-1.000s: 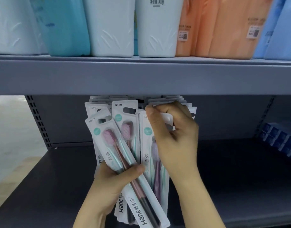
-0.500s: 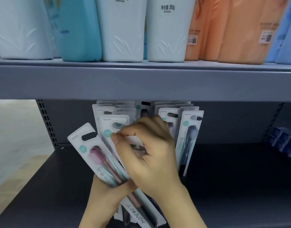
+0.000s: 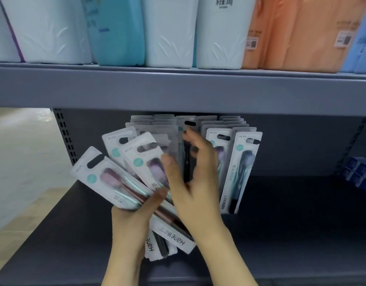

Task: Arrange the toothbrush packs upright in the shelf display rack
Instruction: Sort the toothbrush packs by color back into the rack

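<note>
Your left hand (image 3: 130,221) grips a fanned bundle of white card-and-blister toothbrush packs (image 3: 124,182), thumb pressed across the front one, which holds a pink-bristled brush. That front pack tilts up to the left; "NO.911" shows near its hang slot and "Hane" is printed, upside down from your view, on its lower end. A second "Hane" reads sideways on a pack end poking out below your wrist.

Your right hand (image 3: 195,182) hovers in front of the bundle with fingers loosely spread and holds nothing. Its fingertips (image 3: 190,134) reach up near a blurred pack with a dark brush at the middle of the rack.

The upright rows of matching packs in the display rack (image 3: 219,124) stand under the grey metal upper shelf (image 3: 178,89). The nearest one on the right, a pack with a dark blue brush (image 3: 243,168), reads "NO.911" at the top and "Hane" down its side.

On the upper shelf stand pale embossed plastic pouches (image 3: 167,38), one marked "300g", beside orange pouches (image 3: 291,38) with small code stickers too small to read. The dark grey lower shelf (image 3: 291,234) lies beneath your hands.
</note>
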Motion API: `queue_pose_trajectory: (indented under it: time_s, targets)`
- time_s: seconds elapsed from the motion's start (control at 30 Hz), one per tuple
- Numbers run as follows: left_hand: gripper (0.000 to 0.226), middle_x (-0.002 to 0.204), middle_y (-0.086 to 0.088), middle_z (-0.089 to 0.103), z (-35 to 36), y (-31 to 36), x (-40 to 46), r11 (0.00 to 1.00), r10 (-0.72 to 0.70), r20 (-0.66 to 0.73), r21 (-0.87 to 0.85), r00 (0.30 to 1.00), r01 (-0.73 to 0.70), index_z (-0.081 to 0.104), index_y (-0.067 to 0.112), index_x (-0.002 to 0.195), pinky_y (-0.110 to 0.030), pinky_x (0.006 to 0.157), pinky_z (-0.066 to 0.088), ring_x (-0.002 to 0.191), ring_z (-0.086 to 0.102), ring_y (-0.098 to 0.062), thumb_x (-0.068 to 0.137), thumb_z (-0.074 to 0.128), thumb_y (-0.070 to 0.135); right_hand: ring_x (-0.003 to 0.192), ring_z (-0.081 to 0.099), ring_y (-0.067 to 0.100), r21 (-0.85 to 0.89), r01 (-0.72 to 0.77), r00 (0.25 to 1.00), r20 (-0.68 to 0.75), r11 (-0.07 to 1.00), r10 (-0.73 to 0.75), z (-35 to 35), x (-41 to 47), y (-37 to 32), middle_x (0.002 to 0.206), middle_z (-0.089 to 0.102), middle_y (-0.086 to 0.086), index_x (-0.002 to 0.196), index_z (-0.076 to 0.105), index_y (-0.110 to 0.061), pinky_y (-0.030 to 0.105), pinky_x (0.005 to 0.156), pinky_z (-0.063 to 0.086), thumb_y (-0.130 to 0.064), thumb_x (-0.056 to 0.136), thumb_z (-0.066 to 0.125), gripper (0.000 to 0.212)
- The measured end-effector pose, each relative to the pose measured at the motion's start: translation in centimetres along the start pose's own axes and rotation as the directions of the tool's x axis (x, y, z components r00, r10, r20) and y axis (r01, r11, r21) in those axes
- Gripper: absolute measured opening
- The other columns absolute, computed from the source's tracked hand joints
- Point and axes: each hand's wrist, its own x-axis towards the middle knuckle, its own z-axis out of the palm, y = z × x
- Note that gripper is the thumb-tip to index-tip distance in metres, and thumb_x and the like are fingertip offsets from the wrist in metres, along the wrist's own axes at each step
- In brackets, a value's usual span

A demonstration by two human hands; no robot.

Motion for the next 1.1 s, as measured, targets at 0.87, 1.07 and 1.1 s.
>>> queue_pose_trajectory:
  time_s: [0.87,1.07,1.1]
  targets:
    - [0.019,0.091,-0.014,0.074,-2.2,3.7,2.6,0.988,-0.034,-0.206,-0.154,0.978,0.002,0.072,0.004,0.095,-0.039,0.074,0.056,0.084,0.071,-0.028,0.076,0.074,0.005,0.103,0.049,0.017,-0.235,0.221,0.966,0.183,0.946,-0.180,3.8,-1.7,-0.1,0.110,0.042,-0.004,0.087,0.054,-0.017,0.040,0.083,0.045,-0.034,0.081,0.060,0.018]
    - [0.020,0.096,-0.007,0.075,-2.3,3.6,2.9,0.980,-0.084,-0.157,-0.193,0.984,0.053,0.070,0.010,0.099,-0.038,0.081,0.055,0.091,0.072,-0.025,0.079,0.071,0.010,0.134,0.023,0.011,-0.255,0.166,0.837,0.548,0.953,0.001,2.8,-1.3,0.5,0.138,0.015,-0.013,0.115,0.041,-0.027,0.021,0.107,0.029,-0.052,0.077,0.062,0.051]
    - [0.024,0.099,-0.008,0.074,-2.3,3.6,2.9,0.979,-0.083,-0.126,-0.195,0.989,0.057,0.070,0.010,0.101,-0.041,0.085,0.054,0.093,0.071,-0.026,0.078,0.071,0.013,0.133,0.024,0.007,-0.232,0.127,0.832,0.554,0.964,0.024,2.7,-1.2,0.6,0.138,0.015,-0.015,0.114,0.040,-0.026,0.014,0.106,0.026,-0.051,0.075,0.066,0.052]
